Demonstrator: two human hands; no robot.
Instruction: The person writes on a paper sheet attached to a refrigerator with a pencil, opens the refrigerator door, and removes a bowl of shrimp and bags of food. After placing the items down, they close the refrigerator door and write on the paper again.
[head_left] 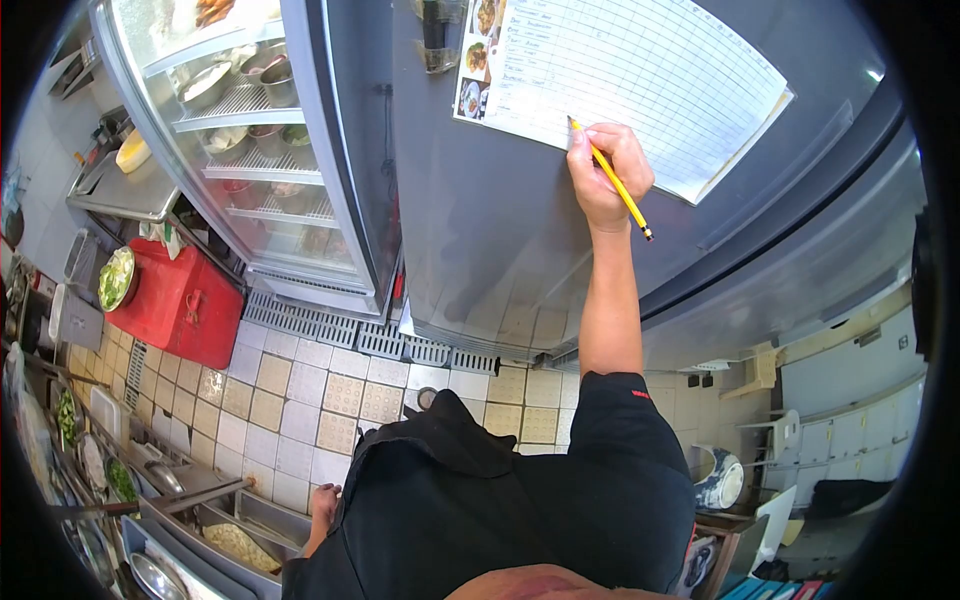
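My right hand [608, 178] is closed around a yellow pencil [626, 196] in a writing grip. The pencil's tip meets the lower edge area of a printed grid sheet [640, 75], and its eraser end points down toward my forearm. The sheet has handwritten lines and small food photos along its left side, and more paper shows beneath its right edge. It lies flat against a grey steel refrigerator door [490, 220]. Low at my left side, my left hand [323, 505] hangs beside my black shirt, near steel trays; its fingers are mostly hidden.
A glass-door display fridge [335, 150] with metal tubs stands to the left. Beside it sits a red cooler box [185, 305] with a bowl of greens [117, 279] at its edge. Food trays [240, 545] line the lower left. A floor drain grate [300, 318] crosses the tiles.
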